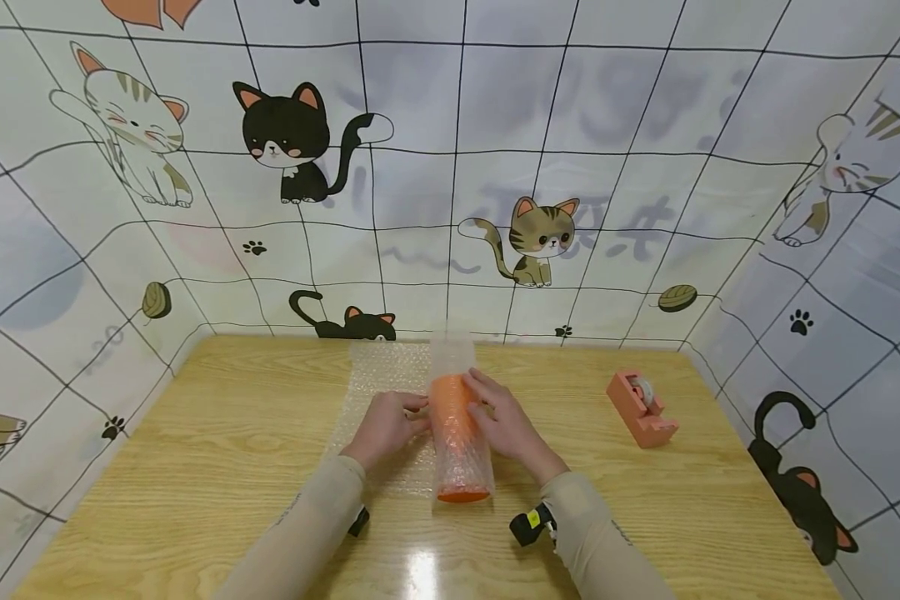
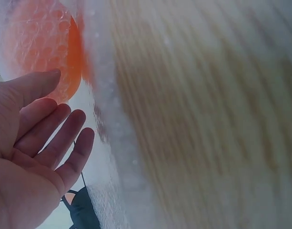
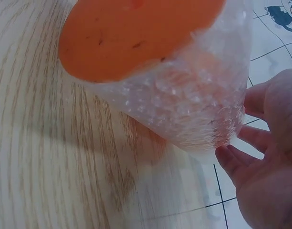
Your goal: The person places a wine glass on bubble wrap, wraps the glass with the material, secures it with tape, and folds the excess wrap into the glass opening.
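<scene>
An orange cylinder (image 1: 452,417) lies on the table, wrapped in clear bubble wrap (image 1: 392,367) whose loose sheet spreads out flat to its left. At the cylinder's left side is my left hand (image 1: 387,429), its fingertips at the wrap; the left wrist view shows the fingers (image 2: 72,129) spread and loosely bent. My right hand (image 1: 507,423) rests its fingertips against the right side of the wrapped roll. In the right wrist view those fingers touch the bubble wrap (image 3: 184,107), and the cylinder's flat orange end (image 3: 136,38) faces the camera.
A pink tape dispenser (image 1: 641,412) with a roll of tape stands to the right on the wooden table (image 1: 217,467). Cat-patterned fabric walls (image 1: 420,183) enclose the table's back and sides. A black wrist device (image 1: 531,525) sits under the right sleeve.
</scene>
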Demonstrator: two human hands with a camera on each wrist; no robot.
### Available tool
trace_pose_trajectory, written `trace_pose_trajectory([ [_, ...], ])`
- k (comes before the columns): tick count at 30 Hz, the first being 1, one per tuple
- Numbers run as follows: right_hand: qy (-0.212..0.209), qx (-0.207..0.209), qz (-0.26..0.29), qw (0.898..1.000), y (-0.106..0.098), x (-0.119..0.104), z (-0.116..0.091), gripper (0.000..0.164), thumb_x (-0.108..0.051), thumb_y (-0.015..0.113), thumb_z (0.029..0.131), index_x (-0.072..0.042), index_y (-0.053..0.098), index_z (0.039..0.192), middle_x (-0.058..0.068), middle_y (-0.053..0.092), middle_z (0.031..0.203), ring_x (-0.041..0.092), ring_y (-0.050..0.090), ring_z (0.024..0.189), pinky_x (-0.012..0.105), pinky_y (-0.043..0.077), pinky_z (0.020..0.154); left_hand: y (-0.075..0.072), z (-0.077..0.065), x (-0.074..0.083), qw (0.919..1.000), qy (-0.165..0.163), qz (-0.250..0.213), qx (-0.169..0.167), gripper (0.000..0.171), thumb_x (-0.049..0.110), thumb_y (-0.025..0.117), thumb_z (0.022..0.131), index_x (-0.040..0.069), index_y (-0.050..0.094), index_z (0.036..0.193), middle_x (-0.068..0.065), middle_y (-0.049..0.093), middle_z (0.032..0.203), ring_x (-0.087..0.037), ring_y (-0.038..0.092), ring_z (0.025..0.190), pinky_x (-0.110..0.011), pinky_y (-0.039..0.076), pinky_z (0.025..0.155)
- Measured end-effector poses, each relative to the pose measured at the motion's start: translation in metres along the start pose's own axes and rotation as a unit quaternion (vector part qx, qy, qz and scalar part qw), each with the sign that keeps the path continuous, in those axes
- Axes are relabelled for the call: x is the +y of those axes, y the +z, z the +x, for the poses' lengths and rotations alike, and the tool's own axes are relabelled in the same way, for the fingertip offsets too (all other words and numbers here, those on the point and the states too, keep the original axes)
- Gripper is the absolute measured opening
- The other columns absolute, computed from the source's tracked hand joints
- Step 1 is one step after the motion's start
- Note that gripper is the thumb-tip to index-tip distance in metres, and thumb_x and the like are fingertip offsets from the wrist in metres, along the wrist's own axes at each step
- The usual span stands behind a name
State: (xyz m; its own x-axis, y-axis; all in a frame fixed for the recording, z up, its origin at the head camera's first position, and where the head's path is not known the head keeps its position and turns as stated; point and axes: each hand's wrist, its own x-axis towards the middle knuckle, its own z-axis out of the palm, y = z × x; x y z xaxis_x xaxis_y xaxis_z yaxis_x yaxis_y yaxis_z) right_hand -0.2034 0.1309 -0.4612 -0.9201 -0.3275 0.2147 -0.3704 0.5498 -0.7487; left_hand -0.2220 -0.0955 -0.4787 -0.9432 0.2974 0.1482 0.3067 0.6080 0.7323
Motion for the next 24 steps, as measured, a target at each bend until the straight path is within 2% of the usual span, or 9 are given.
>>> trace_pose_trajectory([
  [5, 0.011, -0.007, 0.02, 1.0, 0.001, -0.001, 0.002, 0.052, -0.005, 0.057, 0.105, 0.0, 0.044, 0.154, 0.02, 0.035, 0.164, 0.044, 0.043, 0.143, 0.053, 0.053, 0.103, 0.0, 0.002, -0.002, 0.9998, -0.004, 0.022, 0.0, 0.029, 0.014, 0.086, 0.085, 0.007, 0.08, 0.112, -0.013, 0.076, 0.116, -0.031, 0.072, 0.111, -0.045, 0.059, 0.093],
  [8, 0.018, -0.007, 0.036, 0.999, 0.001, -0.002, 0.004, 0.053, -0.005, 0.06, 0.104, -0.001, 0.044, 0.154, 0.018, 0.038, 0.163, 0.041, 0.051, 0.136, 0.049, 0.057, 0.096, 0.0, 0.001, -0.004, 0.9996, -0.002, 0.028, -0.003, 0.028, 0.014, 0.085, 0.086, 0.007, 0.08, 0.112, -0.013, 0.076, 0.116, -0.03, 0.072, 0.112, -0.045, 0.058, 0.095],
  [17, 0.034, 0.01, 0.046, 0.998, 0.002, 0.002, 0.004, 0.051, -0.01, 0.067, 0.101, -0.003, 0.051, 0.149, 0.019, 0.04, 0.157, 0.037, 0.057, 0.124, 0.046, 0.058, 0.093, -0.002, -0.002, -0.008, 0.9993, 0.021, 0.025, -0.017, 0.029, 0.012, 0.083, 0.088, 0.004, 0.078, 0.116, -0.013, 0.075, 0.117, -0.03, 0.072, 0.113, -0.045, 0.057, 0.098],
  [24, 0.031, 0.029, 0.074, 0.996, 0.005, 0.007, 0.007, 0.051, -0.011, 0.071, 0.098, 0.0, 0.053, 0.145, 0.019, 0.045, 0.151, 0.04, 0.049, 0.135, 0.053, 0.054, 0.099, -0.006, -0.004, -0.011, 0.9985, 0.046, 0.016, -0.026, 0.025, 0.009, 0.08, 0.09, 0.005, 0.079, 0.115, -0.014, 0.075, 0.118, -0.031, 0.072, 0.111, -0.045, 0.058, 0.096],
])
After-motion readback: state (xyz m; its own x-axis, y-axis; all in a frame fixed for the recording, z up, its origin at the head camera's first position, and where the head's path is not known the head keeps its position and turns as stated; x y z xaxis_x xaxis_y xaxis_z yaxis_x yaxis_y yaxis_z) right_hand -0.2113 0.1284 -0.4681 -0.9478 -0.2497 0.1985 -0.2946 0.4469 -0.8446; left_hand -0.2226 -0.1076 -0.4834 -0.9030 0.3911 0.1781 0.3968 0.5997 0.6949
